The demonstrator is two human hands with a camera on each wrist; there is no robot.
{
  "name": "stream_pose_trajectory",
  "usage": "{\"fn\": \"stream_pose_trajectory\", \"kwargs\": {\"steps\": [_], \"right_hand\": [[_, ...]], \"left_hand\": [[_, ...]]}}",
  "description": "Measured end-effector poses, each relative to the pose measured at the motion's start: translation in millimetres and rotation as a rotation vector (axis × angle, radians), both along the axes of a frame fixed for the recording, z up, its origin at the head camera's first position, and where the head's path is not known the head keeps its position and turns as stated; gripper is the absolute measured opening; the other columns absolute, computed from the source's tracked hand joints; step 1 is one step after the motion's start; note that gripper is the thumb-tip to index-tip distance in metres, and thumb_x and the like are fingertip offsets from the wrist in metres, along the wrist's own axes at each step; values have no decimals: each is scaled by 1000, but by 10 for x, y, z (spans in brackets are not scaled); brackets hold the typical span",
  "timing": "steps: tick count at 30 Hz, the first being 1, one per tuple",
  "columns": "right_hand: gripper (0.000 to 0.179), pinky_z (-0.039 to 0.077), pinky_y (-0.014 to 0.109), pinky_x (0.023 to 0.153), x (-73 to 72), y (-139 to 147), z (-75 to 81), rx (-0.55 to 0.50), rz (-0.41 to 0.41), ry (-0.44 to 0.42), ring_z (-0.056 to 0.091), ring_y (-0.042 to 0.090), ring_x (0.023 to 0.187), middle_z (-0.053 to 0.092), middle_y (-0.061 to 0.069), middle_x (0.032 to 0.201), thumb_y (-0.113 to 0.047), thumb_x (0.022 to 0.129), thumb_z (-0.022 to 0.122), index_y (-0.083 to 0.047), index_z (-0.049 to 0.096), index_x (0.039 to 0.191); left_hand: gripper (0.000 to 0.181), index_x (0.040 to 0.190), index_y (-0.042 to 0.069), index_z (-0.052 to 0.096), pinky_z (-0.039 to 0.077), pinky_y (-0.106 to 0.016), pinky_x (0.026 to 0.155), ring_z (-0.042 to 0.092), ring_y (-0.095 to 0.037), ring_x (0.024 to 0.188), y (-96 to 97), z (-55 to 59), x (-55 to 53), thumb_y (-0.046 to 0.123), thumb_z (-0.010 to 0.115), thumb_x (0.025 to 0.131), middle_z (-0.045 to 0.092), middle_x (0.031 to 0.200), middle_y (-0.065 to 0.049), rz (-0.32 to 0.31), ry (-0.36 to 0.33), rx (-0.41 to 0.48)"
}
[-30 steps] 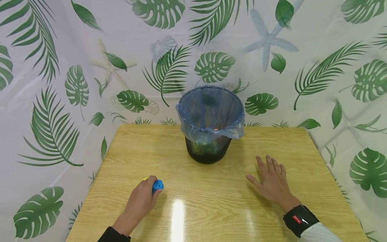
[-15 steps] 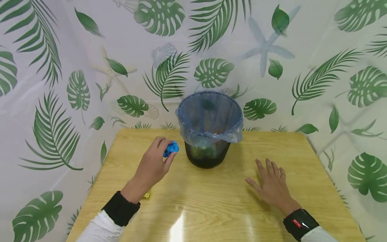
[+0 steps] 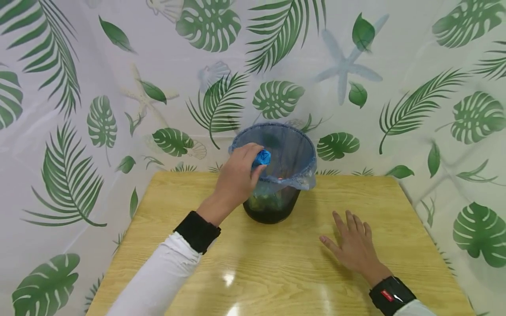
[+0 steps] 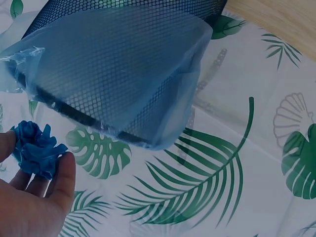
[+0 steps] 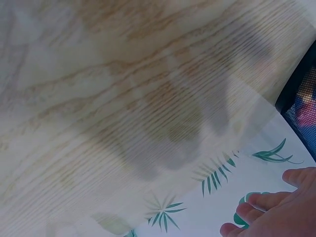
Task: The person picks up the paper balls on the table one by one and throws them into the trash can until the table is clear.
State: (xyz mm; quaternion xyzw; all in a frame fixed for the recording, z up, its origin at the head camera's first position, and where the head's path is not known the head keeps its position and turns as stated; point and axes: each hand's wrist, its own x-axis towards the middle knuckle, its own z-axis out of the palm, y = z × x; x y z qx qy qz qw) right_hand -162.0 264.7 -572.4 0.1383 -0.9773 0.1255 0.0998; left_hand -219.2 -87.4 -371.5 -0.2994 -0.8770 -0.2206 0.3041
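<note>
My left hand [image 3: 236, 174] pinches a crumpled blue ball [image 3: 262, 158], which looks like paper or thin foil, between thumb and fingers. In the head view it overlaps the near left rim of a black mesh wastebasket [image 3: 272, 214]. A translucent blue bin liner [image 3: 294, 147] covers the basket's mouth and folds over its rim. The left wrist view has the blue ball [image 4: 39, 150] close beside the lined rim. To the right of the basket, my right hand [image 3: 356, 245] is held with fingers spread and holds nothing.
The wastebasket stands on a wood-grain table [image 3: 284, 272] near its back edge. A leaf-patterned white sheet [image 3: 158, 87] hangs behind and along both sides. Some coloured contents [image 5: 307, 109] show through the mesh in the right wrist view.
My left hand has lifted the blue ball from the table's left part, rightward and up to the wastebasket's rim. A small yellow piece seen earlier is hidden now. My right hand has stayed put.
</note>
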Motion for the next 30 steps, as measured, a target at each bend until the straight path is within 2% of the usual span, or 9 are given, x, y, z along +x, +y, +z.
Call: {"fn": "stream_pose_trajectory", "kwargs": {"steps": [2,6,10,13,17,21,25,28,30], "right_hand": [[85,15,73,101,8,2,-2,1,-3,4,23,51,130,23,31,148,-67,90,47,-15,24,152],[84,16,73,100,19,10,-13,6,-5,6,23,51,130,23,31,148,-67,90,46,-15,24,152],[84,15,73,100,28,18,-14,5,-7,8,23,50,130,24,31,147,-67,90,46,-14,25,152],[83,15,73,100,33,21,-7,-3,-6,10,23,50,130,24,31,147,-66,90,47,-14,27,151],[82,16,73,100,31,17,-2,-14,-1,14,24,51,130,25,31,147,-65,90,48,-13,29,150],[82,16,73,100,23,15,-15,-10,-4,7,24,50,130,24,31,147,-66,90,47,-13,28,151],[83,14,73,100,14,15,-35,-3,-6,-9,22,51,131,23,31,148,-67,90,45,-15,25,152],[84,14,74,100,12,16,-42,1,-7,-14,21,51,131,23,31,148,-67,90,44,-15,24,152],[84,14,74,100,12,14,-41,3,-7,-15,21,51,131,23,31,148,-68,90,44,-15,24,152]], "left_hand": [[42,130,4,50,44,-33,100,47,-25,121,58,-2,-47,21,62,94,51,131,-11,5,-38,-35],[47,137,5,45,44,-34,100,43,-27,125,130,-29,-114,20,61,95,46,139,-11,27,-155,-104],[59,148,10,32,44,-34,100,31,-24,135,161,-76,-142,25,57,97,29,152,-9,28,-311,-153],[63,152,13,24,44,-34,100,23,-20,139,163,-121,-146,27,54,98,18,157,-7,25,-360,-180],[59,151,12,26,36,-36,108,21,-20,140,139,-173,-137,26,52,100,19,157,-8,23,-311,-200],[57,149,9,30,23,-37,115,17,-25,141,73,-241,-102,33,49,101,20,155,-13,11,-223,-192],[60,148,5,31,18,-41,116,12,-29,142,-41,-377,-54,40,46,101,19,154,-18,7,-109,-169],[64,149,4,28,16,-43,117,9,-30,142,-131,-489,-22,42,46,101,16,155,-19,20,-69,-157],[66,150,4,26,16,-44,117,9,-31,142,-193,-559,0,43,46,100,13,156,-19,38,-69,-161]]}}
